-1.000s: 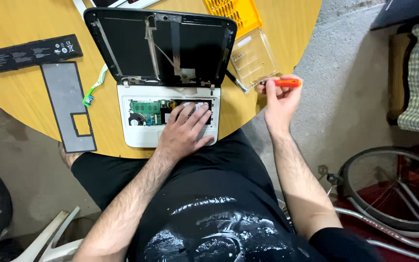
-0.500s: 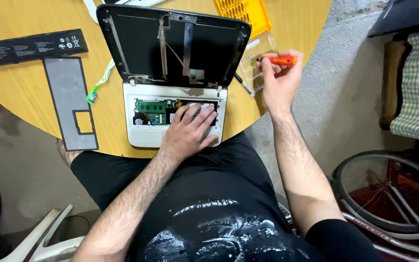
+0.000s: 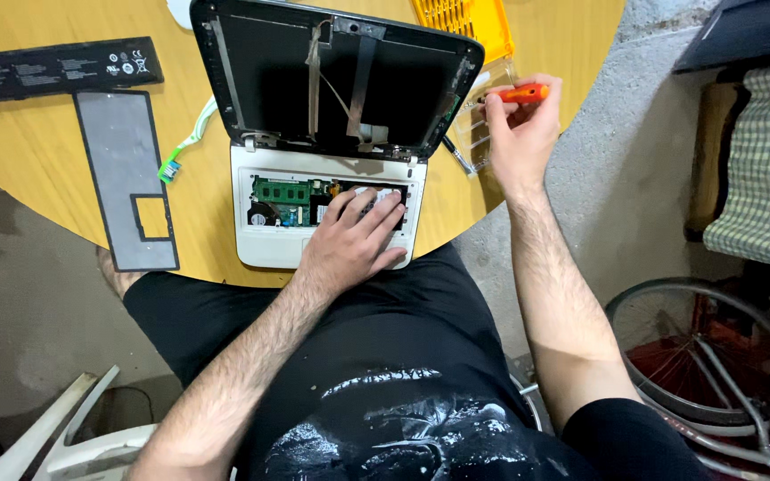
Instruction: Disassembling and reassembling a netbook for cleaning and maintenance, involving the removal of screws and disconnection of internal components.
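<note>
The opened white laptop [image 3: 327, 209] lies at the near edge of the round wooden desk [image 3: 46, 160], and the left hand [image 3: 349, 240] rests flat on its uncovered inside, fingers spread. The right hand [image 3: 519, 125] has its grip pinched on an orange screwdriver [image 3: 519, 93], just above a clear plastic box [image 3: 483, 134]. Left of the laptop lie a grey cover panel [image 3: 126, 178] and a black battery [image 3: 60, 67].

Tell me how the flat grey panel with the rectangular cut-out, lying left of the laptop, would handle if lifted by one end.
The flat grey panel with the rectangular cut-out looks thin, so it would probably flex or droop. It seems light for its area. The narrow strips around the cut-out are likely the weakest spot and might bend there.
</note>
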